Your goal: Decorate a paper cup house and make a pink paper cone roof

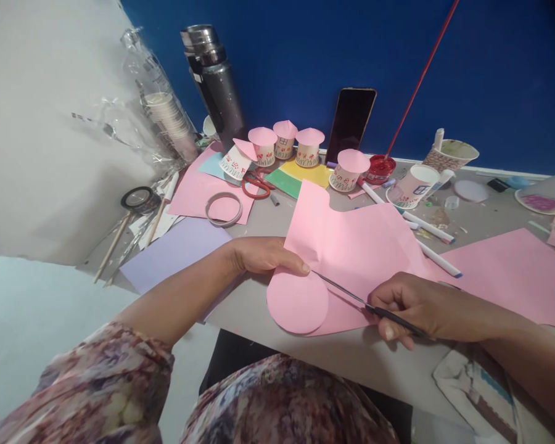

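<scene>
Pink paper [361,240]: left hand [268,256] is pinching it, likely bracing.
Scissors [374,308]: right hand [404,308] is gripping these, likely steering.

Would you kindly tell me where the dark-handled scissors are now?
In the head view, the dark-handled scissors are right of centre, in the right hand, their blades at the pink paper, pointing toward the left hand.

Dark thermos [224,92], steel-topped, standing before blue wall [282,55]. Phone [351,123] propped upright against same wall, screen dark. Red jar [380,174] nearby, thin red stick [420,82] rising from it. Stacked paper cups [166,117] in clear plastic at left. Black tape roll [150,202] near wooden sticks [112,248]. Lilac sheet [166,256] flat on desk [252,302].
</scene>
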Action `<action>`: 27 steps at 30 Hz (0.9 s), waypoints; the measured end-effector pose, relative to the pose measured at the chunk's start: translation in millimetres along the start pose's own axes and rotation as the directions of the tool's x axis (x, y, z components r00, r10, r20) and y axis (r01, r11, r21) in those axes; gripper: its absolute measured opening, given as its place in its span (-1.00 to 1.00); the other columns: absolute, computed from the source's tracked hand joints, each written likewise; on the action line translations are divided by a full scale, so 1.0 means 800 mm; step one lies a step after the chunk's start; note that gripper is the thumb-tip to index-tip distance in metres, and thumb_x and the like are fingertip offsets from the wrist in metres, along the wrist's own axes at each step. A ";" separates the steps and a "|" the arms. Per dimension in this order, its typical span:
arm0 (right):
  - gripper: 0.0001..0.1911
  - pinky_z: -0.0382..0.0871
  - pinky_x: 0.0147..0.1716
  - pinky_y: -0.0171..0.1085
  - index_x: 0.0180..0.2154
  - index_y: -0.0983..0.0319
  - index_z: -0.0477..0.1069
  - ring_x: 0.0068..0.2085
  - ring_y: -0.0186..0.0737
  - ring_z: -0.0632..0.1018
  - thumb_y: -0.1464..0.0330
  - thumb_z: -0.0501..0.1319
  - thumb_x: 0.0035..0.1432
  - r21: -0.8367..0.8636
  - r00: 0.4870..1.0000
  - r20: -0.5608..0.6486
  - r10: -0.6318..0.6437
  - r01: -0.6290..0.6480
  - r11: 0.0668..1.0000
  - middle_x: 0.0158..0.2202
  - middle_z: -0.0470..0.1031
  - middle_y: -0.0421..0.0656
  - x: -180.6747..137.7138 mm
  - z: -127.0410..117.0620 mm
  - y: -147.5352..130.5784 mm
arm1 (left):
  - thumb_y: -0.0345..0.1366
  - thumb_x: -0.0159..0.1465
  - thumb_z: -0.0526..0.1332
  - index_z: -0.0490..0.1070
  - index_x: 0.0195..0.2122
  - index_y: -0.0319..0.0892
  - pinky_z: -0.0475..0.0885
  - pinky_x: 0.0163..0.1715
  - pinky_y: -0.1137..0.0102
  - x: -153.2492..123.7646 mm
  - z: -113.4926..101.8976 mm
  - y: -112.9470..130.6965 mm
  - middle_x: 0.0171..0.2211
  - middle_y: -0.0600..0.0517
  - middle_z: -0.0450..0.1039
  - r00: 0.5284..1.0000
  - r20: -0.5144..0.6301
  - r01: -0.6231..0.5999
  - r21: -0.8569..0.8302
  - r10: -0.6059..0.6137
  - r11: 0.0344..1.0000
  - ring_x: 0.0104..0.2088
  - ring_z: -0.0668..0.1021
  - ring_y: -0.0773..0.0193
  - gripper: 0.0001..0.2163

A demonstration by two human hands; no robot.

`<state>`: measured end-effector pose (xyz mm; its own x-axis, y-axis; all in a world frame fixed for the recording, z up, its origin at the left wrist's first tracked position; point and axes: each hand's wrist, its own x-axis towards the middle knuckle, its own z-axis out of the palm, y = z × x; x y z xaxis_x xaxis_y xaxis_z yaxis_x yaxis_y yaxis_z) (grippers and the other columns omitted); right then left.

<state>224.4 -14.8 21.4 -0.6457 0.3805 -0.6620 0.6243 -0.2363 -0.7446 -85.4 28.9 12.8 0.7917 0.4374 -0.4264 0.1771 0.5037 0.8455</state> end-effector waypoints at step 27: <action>-0.42 -0.02 -0.62 -0.36 -0.51 0.23 0.36 -0.64 -0.44 0.18 -0.14 0.34 0.14 0.225 0.965 -0.234 -0.120 0.174 0.959 -0.64 0.42 -0.24 0.010 0.016 0.010 | -0.09 0.08 0.53 0.67 -0.25 -0.28 0.46 -0.29 0.38 0.002 0.026 0.005 -0.31 -0.11 0.67 0.846 -0.469 -0.275 0.024 0.253 0.961 -0.33 0.62 0.18 -0.64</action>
<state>218.2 -25.3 9.1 -0.5949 0.6046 -0.5297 0.3873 -0.3619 -0.8480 -71.0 16.1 22.1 0.4402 0.8473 -0.2973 -0.0329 0.3461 0.9376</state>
